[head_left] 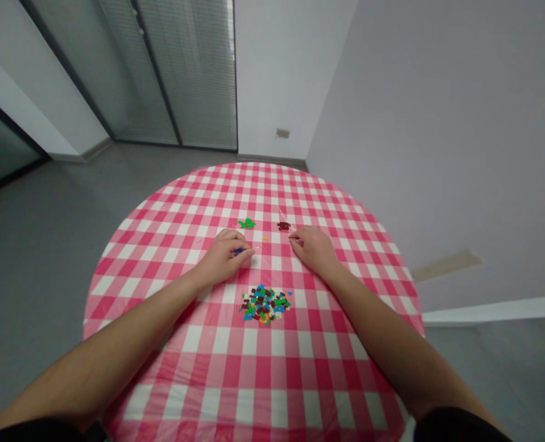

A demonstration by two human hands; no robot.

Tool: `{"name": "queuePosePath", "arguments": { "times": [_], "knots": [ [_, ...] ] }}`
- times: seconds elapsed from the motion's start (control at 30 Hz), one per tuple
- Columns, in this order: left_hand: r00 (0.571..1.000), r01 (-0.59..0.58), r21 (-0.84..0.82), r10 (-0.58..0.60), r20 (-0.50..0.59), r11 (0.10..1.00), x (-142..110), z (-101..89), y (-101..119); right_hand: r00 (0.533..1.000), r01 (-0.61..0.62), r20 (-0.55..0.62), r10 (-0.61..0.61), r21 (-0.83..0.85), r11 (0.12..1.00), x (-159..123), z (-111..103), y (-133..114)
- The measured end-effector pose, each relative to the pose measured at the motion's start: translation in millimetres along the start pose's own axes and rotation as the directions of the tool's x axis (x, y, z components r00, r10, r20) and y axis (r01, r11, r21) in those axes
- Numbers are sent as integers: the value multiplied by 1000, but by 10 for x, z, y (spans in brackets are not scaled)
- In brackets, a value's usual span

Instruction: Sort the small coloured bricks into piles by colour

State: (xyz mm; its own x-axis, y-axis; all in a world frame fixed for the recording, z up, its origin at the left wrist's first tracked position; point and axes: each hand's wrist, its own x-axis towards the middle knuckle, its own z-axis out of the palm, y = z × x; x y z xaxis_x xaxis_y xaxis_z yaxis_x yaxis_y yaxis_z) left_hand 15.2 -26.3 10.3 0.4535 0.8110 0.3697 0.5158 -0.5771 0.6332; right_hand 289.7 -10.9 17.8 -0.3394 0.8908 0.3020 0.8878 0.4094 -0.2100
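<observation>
My left hand point(227, 255) rests low over the table, its fingers curled and its thumb stretched toward the middle. Blue pieces point(238, 251) show between that thumb and the fingers; whether they are held or lie on the cloth I cannot tell. Just beyond is a small group of green pieces point(247, 224). Across from it my right hand point(316, 248) is closed in a pinch beside a group of dark brown pieces point(284, 226). What its fingertips hold, if anything, is too small to name. A tiny yellow-orange piece point(266, 239) lies between the hands.
Nearer to me lies a mixed heap of small bricks point(263, 305) in blue, green, brown, white and yellow, with one blue piece apart at its right. A red-and-white checked cloth point(263, 374) covers the round table. A wall point(461, 153) stands to the right.
</observation>
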Motion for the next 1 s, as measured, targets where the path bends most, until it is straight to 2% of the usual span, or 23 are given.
{"name": "queuePosePath", "arguments": {
  "times": [0.17, 0.33, 0.53, 0.7, 0.87, 1.0],
  "knots": [
    [1000, -11, 23, 11, 3, 1000, 5, 4, -53, 993, -27, 110, 38, -105, 994, 62, -29, -7],
    [1000, 0, 28, 1, -17, 1000, 3, -10, -64, 986, 57, 162, -31, -163, 985, 16, -40, -73],
    [1000, -5, 37, 6, -19, 999, 6, -28, -55, 986, 48, 163, -19, -175, 983, -56, -65, -71],
    [1000, 1, 52, -1, 3, 999, 12, -33, -52, 975, 168, 182, -130, -217, 961, -4, 23, -126],
    [1000, -3, 47, 3, -13, 999, 13, -23, -61, 980, 147, 170, -107, -244, 959, 44, 121, -142],
    [1000, -6, 50, 6, -8, 999, 10, -11, -54, 975, 175, 175, -136, -227, 958, 33, 129, -114]
  ]
}}
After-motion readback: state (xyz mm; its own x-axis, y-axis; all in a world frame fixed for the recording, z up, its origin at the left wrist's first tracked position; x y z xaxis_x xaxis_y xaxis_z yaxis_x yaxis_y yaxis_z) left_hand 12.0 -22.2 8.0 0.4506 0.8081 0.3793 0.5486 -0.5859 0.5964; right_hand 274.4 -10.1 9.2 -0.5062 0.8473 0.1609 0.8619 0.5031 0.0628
